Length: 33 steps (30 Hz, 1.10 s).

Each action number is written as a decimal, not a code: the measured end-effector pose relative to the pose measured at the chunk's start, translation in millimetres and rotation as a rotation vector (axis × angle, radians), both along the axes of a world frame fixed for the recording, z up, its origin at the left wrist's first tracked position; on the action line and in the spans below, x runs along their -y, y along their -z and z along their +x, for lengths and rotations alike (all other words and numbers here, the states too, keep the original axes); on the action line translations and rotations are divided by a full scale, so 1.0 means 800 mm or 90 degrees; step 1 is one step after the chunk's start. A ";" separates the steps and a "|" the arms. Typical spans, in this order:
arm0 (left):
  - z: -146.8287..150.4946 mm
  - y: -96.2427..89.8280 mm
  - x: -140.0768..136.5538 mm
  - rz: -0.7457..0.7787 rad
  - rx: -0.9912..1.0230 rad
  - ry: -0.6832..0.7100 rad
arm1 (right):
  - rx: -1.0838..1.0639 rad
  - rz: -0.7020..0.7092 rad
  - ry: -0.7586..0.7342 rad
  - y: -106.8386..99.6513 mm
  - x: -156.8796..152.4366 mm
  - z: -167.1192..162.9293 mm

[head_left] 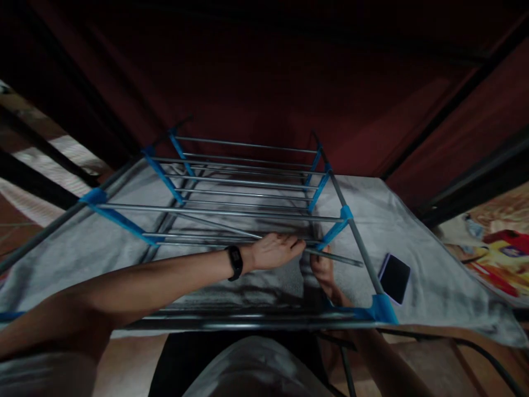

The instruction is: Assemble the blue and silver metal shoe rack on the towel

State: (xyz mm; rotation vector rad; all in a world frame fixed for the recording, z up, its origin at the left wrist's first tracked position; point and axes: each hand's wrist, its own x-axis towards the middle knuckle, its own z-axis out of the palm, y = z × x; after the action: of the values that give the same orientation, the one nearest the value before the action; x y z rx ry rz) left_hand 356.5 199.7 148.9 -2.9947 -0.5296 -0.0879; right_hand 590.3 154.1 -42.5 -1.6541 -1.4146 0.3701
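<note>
A rack frame of grey metal tubes (248,212) and blue plastic connectors lies across a grey cloth. My left hand (279,251), with a black band on the wrist, is closed around a loose metal tube (341,257) slanting through the frame. The tube's right end sticks out past the frame's right side. Just below that tube, my right hand (322,269) is closed at the lower end of a blue plastic connector (334,234). Its fingers are partly hidden by the tube and connector.
A phone (395,278) with a purple edge lies on the cloth (438,275) at the right. Thick tubes (248,320) of the frame cross close to my body. A dark red panel (256,71) rises behind. Colourful printed fabric (504,253) shows at far right.
</note>
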 end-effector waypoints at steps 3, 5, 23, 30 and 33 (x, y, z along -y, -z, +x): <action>0.003 -0.005 0.001 -0.015 -0.007 -0.068 | 0.026 0.015 0.020 0.009 0.000 0.004; 0.000 -0.007 -0.001 -0.014 -0.016 -0.093 | 0.039 0.021 0.023 0.014 -0.001 0.007; -0.029 0.006 -0.024 -0.030 -0.045 -0.220 | -0.010 -0.006 0.029 -0.006 0.002 -0.006; -0.019 0.017 -0.031 -0.022 -0.029 -0.201 | -0.024 -0.022 0.042 0.001 -0.001 -0.005; -0.020 0.017 -0.030 -0.028 -0.030 -0.191 | -0.012 -0.026 0.045 0.003 -0.001 -0.004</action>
State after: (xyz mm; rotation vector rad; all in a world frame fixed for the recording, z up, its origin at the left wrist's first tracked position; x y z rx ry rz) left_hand 340.3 223.6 135.0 -2.9107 -0.9771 0.0181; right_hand 587.3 155.2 -44.7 -1.7242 -1.3394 0.3760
